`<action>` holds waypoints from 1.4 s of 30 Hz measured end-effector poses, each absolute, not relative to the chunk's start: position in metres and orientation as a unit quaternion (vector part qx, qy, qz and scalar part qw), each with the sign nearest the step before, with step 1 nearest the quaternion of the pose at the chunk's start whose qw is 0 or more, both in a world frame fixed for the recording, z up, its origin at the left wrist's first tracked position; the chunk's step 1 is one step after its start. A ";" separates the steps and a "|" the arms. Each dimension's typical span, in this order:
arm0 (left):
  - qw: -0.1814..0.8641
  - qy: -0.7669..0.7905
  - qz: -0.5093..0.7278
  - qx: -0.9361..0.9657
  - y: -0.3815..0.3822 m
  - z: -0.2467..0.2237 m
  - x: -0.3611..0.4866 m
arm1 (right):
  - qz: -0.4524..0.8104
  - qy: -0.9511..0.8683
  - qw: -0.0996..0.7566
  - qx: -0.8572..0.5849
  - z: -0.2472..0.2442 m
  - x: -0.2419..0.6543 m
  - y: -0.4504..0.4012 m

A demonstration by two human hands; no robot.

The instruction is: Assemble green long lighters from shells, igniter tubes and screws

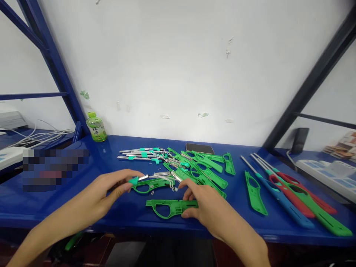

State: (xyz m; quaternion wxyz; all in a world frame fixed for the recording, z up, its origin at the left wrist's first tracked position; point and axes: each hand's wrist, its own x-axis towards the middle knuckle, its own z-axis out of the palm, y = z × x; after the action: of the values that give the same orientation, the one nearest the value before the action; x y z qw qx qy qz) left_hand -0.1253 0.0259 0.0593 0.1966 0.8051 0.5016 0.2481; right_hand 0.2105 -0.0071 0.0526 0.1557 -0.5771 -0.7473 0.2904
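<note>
The left hand [108, 191] pinches a teal piece [134, 181] between thumb and fingers; the right hand [201, 202] grasps the handle end of a green half-shell [176, 208] near the front edge of the blue table [119, 218]. The shell looks light and stiff, best held there, off its thin loop. Between the hands, white wires [171, 181] seem soft and delicate. More green shells [213, 175] lie farther toward the back edge.

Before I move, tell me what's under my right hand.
The right hand covers one end of a green shell; its open loop shows. Anything beneath the palm is hidden.
</note>
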 end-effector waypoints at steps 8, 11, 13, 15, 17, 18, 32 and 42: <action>0.205 0.495 0.160 0.829 0.017 0.046 -0.114 | 0.299 -0.753 0.147 -0.568 0.044 0.217 -0.004; 0.184 0.458 0.163 0.854 0.020 0.043 -0.109 | 0.293 -0.760 0.156 -0.558 0.047 0.217 -0.006; 0.169 0.444 0.159 0.865 0.020 0.041 -0.108 | 0.290 -0.759 0.158 -0.562 0.051 0.216 -0.009; 0.160 0.442 0.152 0.869 0.021 0.039 -0.109 | 0.294 -0.752 0.154 -0.569 0.055 0.214 -0.011; 0.155 0.440 0.145 0.872 0.021 0.036 -0.111 | 0.297 -0.746 0.152 -0.576 0.059 0.213 -0.012; 0.153 0.440 0.141 0.874 0.021 0.035 -0.112 | 0.298 -0.745 0.150 -0.577 0.060 0.213 -0.012; 0.186 0.464 0.128 0.857 0.016 0.050 -0.110 | 0.267 -0.767 0.114 -0.572 0.045 0.214 -0.001; 0.198 0.437 0.149 0.865 0.017 0.053 -0.100 | 0.260 -0.769 0.115 -0.572 0.039 0.218 0.001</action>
State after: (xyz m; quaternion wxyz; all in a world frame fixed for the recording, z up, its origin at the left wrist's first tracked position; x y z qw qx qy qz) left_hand -0.0999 0.0169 0.0527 0.1981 0.8648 0.4367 0.1489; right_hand 0.2175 0.0008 0.0394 0.1155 -0.5717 -0.7694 0.2605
